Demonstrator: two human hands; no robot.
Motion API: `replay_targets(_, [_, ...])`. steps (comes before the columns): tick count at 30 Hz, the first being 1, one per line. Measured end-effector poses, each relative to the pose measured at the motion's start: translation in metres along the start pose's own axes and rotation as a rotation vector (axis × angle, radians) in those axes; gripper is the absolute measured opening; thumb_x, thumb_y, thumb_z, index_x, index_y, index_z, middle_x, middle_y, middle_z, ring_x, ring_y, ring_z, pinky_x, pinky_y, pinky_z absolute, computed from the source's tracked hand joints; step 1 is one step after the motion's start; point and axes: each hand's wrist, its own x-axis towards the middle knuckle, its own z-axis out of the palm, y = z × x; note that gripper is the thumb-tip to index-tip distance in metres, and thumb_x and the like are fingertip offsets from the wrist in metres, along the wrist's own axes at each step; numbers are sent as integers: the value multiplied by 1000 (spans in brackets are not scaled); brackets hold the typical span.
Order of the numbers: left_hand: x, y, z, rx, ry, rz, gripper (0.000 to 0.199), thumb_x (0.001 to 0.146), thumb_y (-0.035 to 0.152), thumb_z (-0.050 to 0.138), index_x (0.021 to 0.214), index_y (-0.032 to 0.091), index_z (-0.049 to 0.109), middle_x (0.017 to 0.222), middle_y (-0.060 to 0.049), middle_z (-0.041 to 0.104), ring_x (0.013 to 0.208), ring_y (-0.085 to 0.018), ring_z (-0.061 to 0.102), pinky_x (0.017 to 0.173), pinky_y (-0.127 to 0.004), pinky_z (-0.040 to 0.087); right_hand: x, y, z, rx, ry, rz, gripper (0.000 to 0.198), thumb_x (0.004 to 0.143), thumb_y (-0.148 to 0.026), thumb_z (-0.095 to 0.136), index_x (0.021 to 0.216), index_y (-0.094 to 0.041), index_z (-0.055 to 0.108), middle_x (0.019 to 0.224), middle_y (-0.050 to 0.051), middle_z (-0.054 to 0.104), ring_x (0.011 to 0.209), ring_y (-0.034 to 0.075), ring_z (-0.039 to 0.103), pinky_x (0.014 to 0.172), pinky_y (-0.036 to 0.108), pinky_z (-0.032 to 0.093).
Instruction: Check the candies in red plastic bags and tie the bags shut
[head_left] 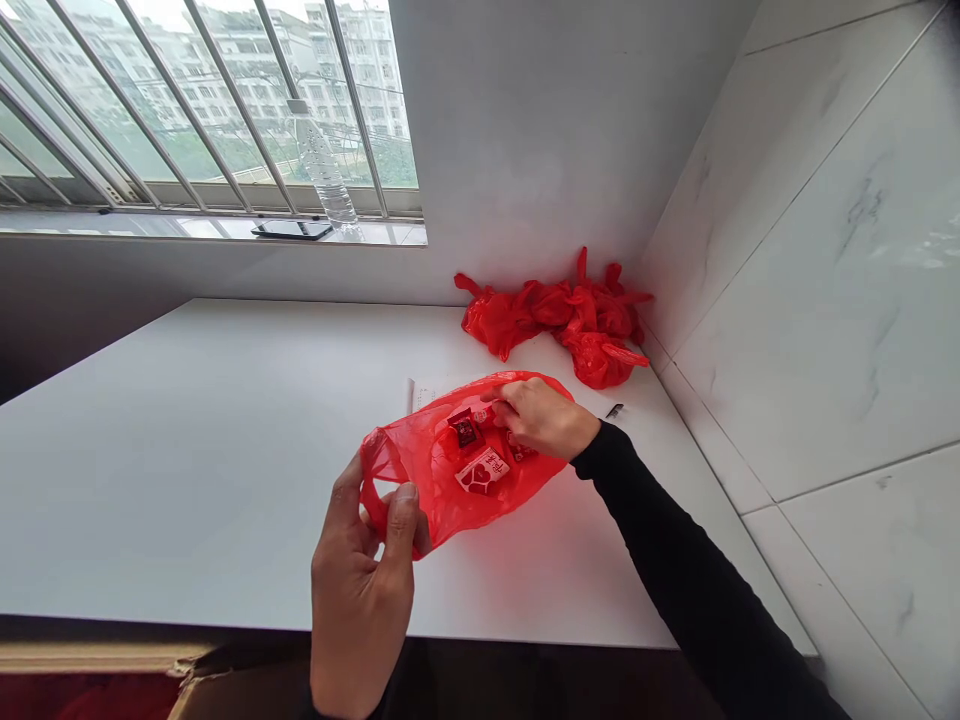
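A red plastic bag (pixel 465 520) lies spread open on the white table, its mouth facing up. My left hand (pixel 367 580) grips the bag's handle side at the left, thumb on top and fingers through the loop. Inside the bag rest a small dark red packet (pixel 464 428) and a pink-and-white packet (pixel 484 470) with heart shapes; another red packet shows partly under my right hand (pixel 544 415). That hand reaches into the bag from the right, fingers bent together over the packets. Its fingertips seem to pinch a small red packet (pixel 482 414), partly hidden.
Several knotted red plastic bags (pixel 555 315) sit against the wall at the table's back right. A paper (pixel 422 396) and a small black item (pixel 615 411) lie near the open bag. A water bottle (pixel 324 170) and a phone (pixel 292 230) stand on the windowsill. A cardboard box (pixel 97 657) is below the front edge.
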Motion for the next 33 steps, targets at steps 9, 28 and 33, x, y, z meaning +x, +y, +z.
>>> replay_targets(9, [2,-2,4,13,-6,13,54,92,51,64,143,35,54,63,5,58,56,-14,57,57,-24,51,2,9,19,-185,-115,95,42,83,-9,64,124,-17,67,125,14,71,113,29,66,81,30,49])
replay_targets(28, [1,2,2,-9,5,0,57,91,49,64,144,29,55,61,5,59,55,-15,56,57,-27,52,12,21,19,-26,-98,34,25,99,-39,54,96,-17,65,85,4,68,74,16,61,61,25,39])
replay_targets(33, [1,1,4,-9,2,2,58,90,50,64,144,30,55,62,5,60,54,-15,57,56,-26,53,14,24,21,-6,-105,-1,14,91,-18,55,101,-18,64,95,4,70,83,15,63,67,23,39])
